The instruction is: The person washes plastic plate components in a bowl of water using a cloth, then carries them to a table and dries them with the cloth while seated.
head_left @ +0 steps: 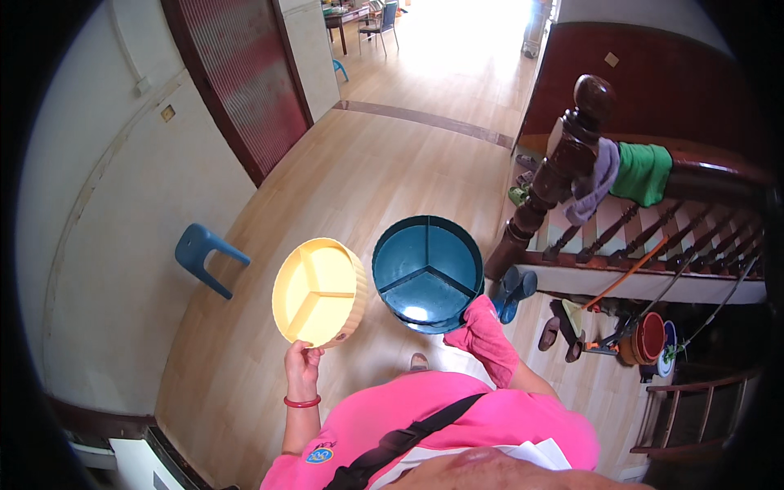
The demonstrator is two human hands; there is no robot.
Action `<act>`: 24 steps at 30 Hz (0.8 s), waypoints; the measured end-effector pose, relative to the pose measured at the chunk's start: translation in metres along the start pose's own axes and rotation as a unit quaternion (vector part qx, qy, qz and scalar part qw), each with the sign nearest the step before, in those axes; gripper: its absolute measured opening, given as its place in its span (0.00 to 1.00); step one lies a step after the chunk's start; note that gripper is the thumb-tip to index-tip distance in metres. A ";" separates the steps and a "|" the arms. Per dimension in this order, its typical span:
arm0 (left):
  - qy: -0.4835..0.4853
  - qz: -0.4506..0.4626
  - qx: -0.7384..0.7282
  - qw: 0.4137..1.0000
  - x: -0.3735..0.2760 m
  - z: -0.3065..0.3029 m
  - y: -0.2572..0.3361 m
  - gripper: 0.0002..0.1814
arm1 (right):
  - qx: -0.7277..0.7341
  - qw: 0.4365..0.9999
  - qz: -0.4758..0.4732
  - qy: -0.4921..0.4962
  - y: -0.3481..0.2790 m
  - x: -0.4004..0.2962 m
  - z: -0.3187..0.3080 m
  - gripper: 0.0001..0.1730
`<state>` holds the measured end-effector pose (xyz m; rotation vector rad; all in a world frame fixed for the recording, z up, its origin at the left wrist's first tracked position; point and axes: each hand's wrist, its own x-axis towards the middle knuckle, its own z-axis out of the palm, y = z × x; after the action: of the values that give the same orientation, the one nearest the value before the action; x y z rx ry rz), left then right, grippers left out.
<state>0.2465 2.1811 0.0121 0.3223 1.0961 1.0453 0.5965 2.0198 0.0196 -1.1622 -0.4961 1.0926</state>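
My left hand (302, 361) pinches the lower rim of a round yellow plastic tray (331, 269). Thin walls split its inside into three compartments, and its outer side is ribbed. A pink cloth (493, 349) covers my right hand (474, 320), which grips the lower right rim of a dark teal tray (401, 257). That tray also has three compartments, with a bright reflection in the lowest one. Both trays are held up side by side, apart, over the floor, their insides turned towards me. The fingers of my right hand are hidden by the cloth.
A blue plastic stool (199, 251) stands by the left wall. At right rises a wooden stair newel post (554, 165), with a green cloth (642, 173) on the rail. Blue boots (514, 291), loose shoes (549, 334) and a reddish bucket (649, 339) sit below it.
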 end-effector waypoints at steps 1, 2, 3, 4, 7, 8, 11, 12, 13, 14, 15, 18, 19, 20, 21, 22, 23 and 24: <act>0.011 0.003 -0.002 1.000 0.016 0.009 0.006 0.06 | -0.182 0.975 -0.122 -0.028 -0.020 0.017 0.013 0.29; 0.021 0.006 -0.003 1.000 0.034 0.015 0.015 0.06 | -0.269 0.952 -0.145 -0.020 -0.045 0.032 0.024 0.32; 0.026 0.005 -0.004 1.000 0.056 0.023 0.021 0.06 | -0.318 0.933 -0.167 -0.012 -0.060 0.053 0.033 0.32; 0.025 0.014 -0.005 1.000 0.079 0.030 0.025 0.07 | -0.326 0.930 -0.169 -0.012 -0.066 0.076 0.036 0.31; 0.034 0.026 -0.029 0.999 0.140 0.059 0.043 0.07 | -0.345 0.923 -0.173 0.002 -0.075 0.145 0.044 0.31; 0.051 0.018 -0.027 0.998 0.168 0.064 0.047 0.07 | -0.350 0.919 -0.180 0.011 -0.072 0.169 0.044 0.30; 0.058 0.019 -0.004 0.998 0.233 0.108 0.072 0.06 | -0.303 0.926 -0.221 0.034 -0.026 0.254 0.026 0.27; 0.049 0.025 0.009 0.998 0.257 0.124 0.086 0.06 | -0.170 0.972 -0.159 0.040 -0.016 0.285 0.025 0.25; 0.039 0.029 0.017 0.999 0.280 0.142 0.096 0.05 | -0.037 0.994 -0.095 0.045 -0.016 0.315 0.025 0.24; 0.028 0.033 0.026 0.999 0.303 0.160 0.107 0.05 | 0.078 0.994 -0.045 0.061 -0.016 0.341 0.026 0.23; 0.024 0.038 0.042 0.998 0.322 0.178 0.119 0.05 | 0.139 0.987 -0.017 0.076 -0.025 0.365 0.035 0.22; -0.013 0.047 0.080 0.996 0.377 0.248 0.158 0.05 | 0.212 0.972 0.011 0.104 -0.053 0.425 0.056 0.20; -0.021 0.053 0.088 0.995 0.395 0.273 0.168 0.05 | 0.217 0.970 0.009 0.110 -0.060 0.447 0.061 0.19; -0.028 0.059 0.095 0.993 0.413 0.299 0.176 0.05 | 0.224 0.968 0.010 0.115 -0.067 0.469 0.063 0.18; -0.037 0.067 0.104 0.992 0.432 0.324 0.183 0.05 | 0.232 0.965 0.009 0.120 -0.072 0.492 0.065 0.17; -0.051 0.064 0.099 0.992 0.453 0.346 0.187 0.08 | 0.237 0.964 0.008 0.123 -0.077 0.515 0.066 0.16; -0.066 0.055 0.099 0.991 0.472 0.367 0.190 0.08 | 0.240 0.962 0.009 0.127 -0.082 0.540 0.066 0.15; -0.082 0.049 0.098 0.991 0.492 0.390 0.190 0.09 | 0.243 0.961 0.004 0.130 -0.086 0.565 0.064 0.15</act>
<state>0.5072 2.7826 0.0428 0.6140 1.0441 0.9798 0.8269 2.5470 0.0053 -0.8515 -0.0092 0.9784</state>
